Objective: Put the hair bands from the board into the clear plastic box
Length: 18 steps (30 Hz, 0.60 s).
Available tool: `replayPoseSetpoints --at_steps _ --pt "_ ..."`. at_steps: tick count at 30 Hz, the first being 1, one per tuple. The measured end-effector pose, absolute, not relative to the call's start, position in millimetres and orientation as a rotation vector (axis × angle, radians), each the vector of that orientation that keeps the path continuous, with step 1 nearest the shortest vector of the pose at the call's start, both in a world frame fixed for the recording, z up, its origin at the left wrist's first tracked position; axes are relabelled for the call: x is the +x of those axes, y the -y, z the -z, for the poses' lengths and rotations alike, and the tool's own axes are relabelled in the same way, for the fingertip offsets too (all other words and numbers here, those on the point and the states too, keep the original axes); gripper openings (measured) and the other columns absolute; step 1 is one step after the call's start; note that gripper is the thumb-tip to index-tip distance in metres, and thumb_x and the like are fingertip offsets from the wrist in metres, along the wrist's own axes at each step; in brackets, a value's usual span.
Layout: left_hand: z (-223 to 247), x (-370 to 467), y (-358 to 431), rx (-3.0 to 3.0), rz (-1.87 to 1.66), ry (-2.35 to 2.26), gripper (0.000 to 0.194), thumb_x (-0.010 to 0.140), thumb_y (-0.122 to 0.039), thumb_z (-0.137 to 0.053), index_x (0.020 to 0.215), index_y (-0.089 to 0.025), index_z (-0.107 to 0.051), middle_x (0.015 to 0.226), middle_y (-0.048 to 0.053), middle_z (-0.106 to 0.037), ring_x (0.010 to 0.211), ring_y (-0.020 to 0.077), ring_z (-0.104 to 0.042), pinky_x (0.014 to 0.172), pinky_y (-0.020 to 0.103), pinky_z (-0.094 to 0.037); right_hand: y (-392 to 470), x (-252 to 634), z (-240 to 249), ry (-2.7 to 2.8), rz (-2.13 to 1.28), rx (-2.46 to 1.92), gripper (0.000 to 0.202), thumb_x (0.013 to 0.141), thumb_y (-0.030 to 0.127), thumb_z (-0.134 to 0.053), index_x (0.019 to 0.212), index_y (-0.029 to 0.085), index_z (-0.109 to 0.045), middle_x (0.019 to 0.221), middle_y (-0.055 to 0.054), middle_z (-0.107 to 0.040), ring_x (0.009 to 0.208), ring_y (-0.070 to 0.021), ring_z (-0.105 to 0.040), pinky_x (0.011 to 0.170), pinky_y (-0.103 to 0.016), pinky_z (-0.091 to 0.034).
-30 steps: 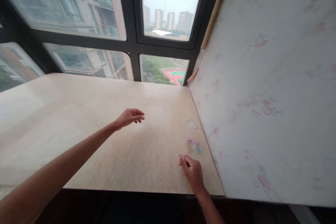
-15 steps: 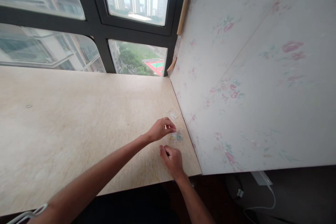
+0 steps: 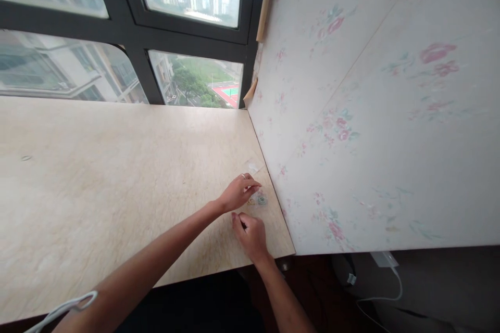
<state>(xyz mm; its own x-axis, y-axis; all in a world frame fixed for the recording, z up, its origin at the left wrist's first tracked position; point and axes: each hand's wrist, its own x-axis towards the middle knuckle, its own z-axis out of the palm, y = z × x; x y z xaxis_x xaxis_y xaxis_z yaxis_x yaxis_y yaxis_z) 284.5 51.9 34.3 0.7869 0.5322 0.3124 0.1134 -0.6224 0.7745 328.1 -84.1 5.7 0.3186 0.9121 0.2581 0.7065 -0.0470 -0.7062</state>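
Note:
My left hand [image 3: 239, 192], with a ring on one finger, is over a small clear compartment box [image 3: 261, 200] near the wall. Its fingertips are pinched together at the box's far side; anything between them is too small to make out. Small yellow and green loops lie in the box's compartments. My right hand [image 3: 250, 234] is closed just in front of the box, thumb against the curled fingers; what it may hold is hidden. Beyond the box lies a clear plastic bag [image 3: 253, 166].
The pale marble-patterned ledge [image 3: 117, 166] runs left below the dark window frame [image 3: 187, 41]. A flowered wall [image 3: 371, 114] stands close on the right. A thin ring [image 3: 26, 158] lies far left. A white cable [image 3: 398, 283] hangs below the ledge at lower right.
The view has shifted slightly, so the scene sits further left. My left fingertips have moved slightly towards the far side of the box. My right hand stays closed.

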Motion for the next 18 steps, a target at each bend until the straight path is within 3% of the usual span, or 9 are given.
replayPoseSetpoints --at_steps 11,18 --pt "-27.4 163.5 -47.3 2.095 -0.753 -0.899 0.026 0.092 -0.031 -0.048 0.093 -0.018 -0.07 0.083 0.004 -0.061 0.072 0.0135 -0.055 0.069 0.027 -0.044 87.1 328.7 -9.0 1.469 -0.392 -1.848 0.047 0.093 0.041 -0.042 0.054 0.018 -0.052 0.046 0.003 -0.048 0.044 -0.0098 -0.046 0.05 -0.023 -0.027" --pt "-20.1 70.5 0.5 2.124 -0.684 -0.93 0.027 0.095 -0.028 -0.042 0.096 -0.019 -0.067 0.087 0.006 -0.061 0.083 0.0164 -0.057 0.076 0.029 -0.047 76.1 304.7 -12.8 1.166 -0.751 -1.71 0.047 0.091 0.05 -0.044 0.057 0.019 -0.052 0.041 0.006 -0.04 0.039 -0.0098 -0.041 0.044 -0.021 -0.031"
